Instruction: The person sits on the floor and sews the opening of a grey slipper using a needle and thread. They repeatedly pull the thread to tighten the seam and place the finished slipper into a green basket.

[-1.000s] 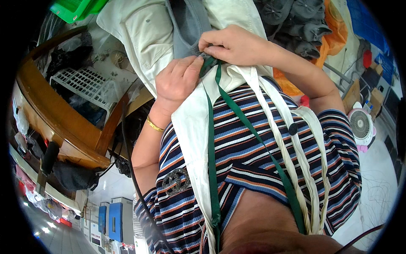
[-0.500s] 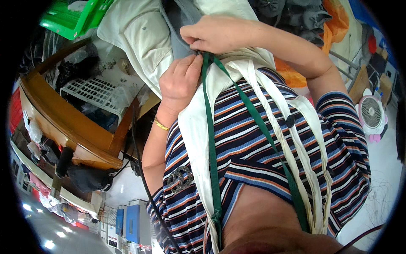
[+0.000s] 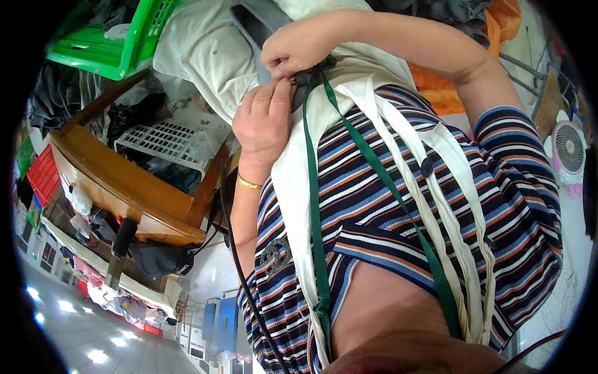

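Note:
My left hand, with a gold bracelet at its wrist, is closed, its fingertips pinching the edge of a grey fabric piece. Just above it, my right hand is bent over the same fabric with its fingers closed in a pinch. The two hands almost meet, and what lies between the fingertips is mostly hidden. A small dark grey bit sticks out beside my right hand. Under the work lies a white apron, and a green ribbon runs down from near the fingers.
A green plastic crate stands at the upper left. Below it are a wooden table edge and a white slatted rack. An orange bag lies behind my right arm, and a small fan is at the right.
The view has shifted, bringing more of the green crate in. Both hands remain together on the grey fabric, and more dark grey material shows between them and the green ribbon.

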Action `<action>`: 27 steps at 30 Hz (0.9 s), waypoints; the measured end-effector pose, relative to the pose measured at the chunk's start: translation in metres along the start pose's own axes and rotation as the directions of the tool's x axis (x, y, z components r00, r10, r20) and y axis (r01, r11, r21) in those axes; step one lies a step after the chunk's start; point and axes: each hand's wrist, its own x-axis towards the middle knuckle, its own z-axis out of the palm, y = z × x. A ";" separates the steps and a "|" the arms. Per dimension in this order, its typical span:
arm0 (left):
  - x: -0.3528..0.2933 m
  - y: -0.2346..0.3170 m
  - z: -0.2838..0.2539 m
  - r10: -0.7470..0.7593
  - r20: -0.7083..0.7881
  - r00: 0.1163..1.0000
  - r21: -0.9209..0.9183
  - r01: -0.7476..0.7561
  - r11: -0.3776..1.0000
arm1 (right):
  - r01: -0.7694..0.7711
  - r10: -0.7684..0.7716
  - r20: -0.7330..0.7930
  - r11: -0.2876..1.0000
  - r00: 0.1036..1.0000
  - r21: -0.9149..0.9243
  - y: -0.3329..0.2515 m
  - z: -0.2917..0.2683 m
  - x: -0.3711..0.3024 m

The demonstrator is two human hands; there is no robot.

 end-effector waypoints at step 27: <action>0.012 -0.010 -0.011 -0.435 0.381 0.816 -0.395 0.569 0.721 | 0.647 0.347 -0.652 0.148 0.674 0.748 -0.027 -0.066 -0.042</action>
